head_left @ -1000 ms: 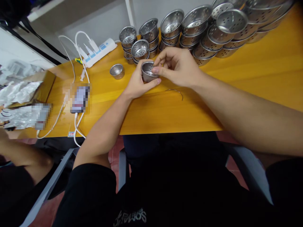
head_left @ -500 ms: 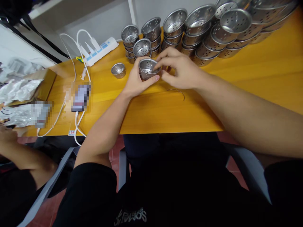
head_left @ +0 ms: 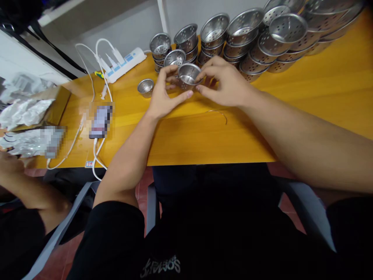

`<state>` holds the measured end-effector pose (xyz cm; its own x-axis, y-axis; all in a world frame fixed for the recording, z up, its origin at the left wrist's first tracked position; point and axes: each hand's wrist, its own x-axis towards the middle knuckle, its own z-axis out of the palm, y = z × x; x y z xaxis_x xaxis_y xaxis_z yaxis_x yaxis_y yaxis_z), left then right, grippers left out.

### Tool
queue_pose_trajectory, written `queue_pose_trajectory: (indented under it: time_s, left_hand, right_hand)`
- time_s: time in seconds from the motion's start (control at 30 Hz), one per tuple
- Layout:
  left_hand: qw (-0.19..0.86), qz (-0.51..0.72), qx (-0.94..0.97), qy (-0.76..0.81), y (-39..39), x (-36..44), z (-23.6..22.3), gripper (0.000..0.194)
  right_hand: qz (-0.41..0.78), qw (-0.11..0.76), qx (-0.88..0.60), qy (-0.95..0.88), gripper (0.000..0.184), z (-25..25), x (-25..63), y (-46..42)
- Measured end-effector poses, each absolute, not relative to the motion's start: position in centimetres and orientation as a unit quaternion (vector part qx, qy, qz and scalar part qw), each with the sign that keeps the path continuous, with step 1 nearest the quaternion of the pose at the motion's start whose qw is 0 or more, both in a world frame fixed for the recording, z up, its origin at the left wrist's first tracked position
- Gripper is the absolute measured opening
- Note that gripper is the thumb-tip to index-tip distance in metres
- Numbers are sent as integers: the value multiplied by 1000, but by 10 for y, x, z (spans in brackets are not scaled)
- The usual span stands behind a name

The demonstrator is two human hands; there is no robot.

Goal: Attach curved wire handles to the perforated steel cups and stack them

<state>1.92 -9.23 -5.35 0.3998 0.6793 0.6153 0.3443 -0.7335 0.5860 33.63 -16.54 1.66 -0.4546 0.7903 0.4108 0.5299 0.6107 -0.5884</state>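
Observation:
A small perforated metal cup (head_left: 186, 81) is held above the table, its mouth facing up and tilted toward me. My right hand (head_left: 225, 84) pinches the cup's right rim between thumb and fingers. On the other side, my left hand (head_left: 161, 95) is spread, thumb in front and fingers curved behind, with a gap beside the cup's wall. A smaller perforated cup (head_left: 145, 88) stands on the table left of my hands. Behind them rise several stacks of perforated cups (head_left: 215, 33), larger toward the right. A thin bent wire (head_left: 223, 115) lies in front of my right hand.
A white power strip (head_left: 126, 64) with plugged-in cables lies at the back left of the yellow table (head_left: 204, 146). A phone (head_left: 100, 121) on a cable lies nearer. Plastic bags (head_left: 26, 111) and another person's arm (head_left: 35, 186) are at far left.
The cup has moved slightly right and up, away from my left palm. My left fingers have loosened and spread, while my right hand keeps its pinch on the rim.

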Motion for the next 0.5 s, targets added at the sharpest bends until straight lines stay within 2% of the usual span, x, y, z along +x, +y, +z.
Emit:
queue_pose_trajectory:
  time_s: [0.1,0.17,0.23,0.33,0.37,0.4,0.43,0.5]
  left_hand:
    - [125,505,773,362,-77,-10,-39,95]
    - [85,538,741,393,-65,-32,-31,91]
    - [62,555,709,431,-54,-51,-29,106]
    - [38,562,654,506,-41,-73,-42,146]
    - [45,548,644,532,-38,-79,-49,150]
    - [60,530,640,552,-35,-86,-57,149]
    - [80,508,651,559,-33,-93,-64,139]
    - [122,463,708,518,-30,-107,-76,104]
  right_hand:
    - [157,310,-457,-819,27,14,343,-156]
    - [151,286,-494,-807,28,12,346,-152]
    - [148,265,-524,-796,30,12,347,-149]
    - [149,243,-548,-786,31,14,345,-149]
    - [149,239,-551,-785,31,15,343,-149]
    - [149,234,-554,-785,31,16,341,-150]
    - [150,229,-558,-783,32,17,340,-150]
    - [159,224,-564,-779,37,19,336,-152]
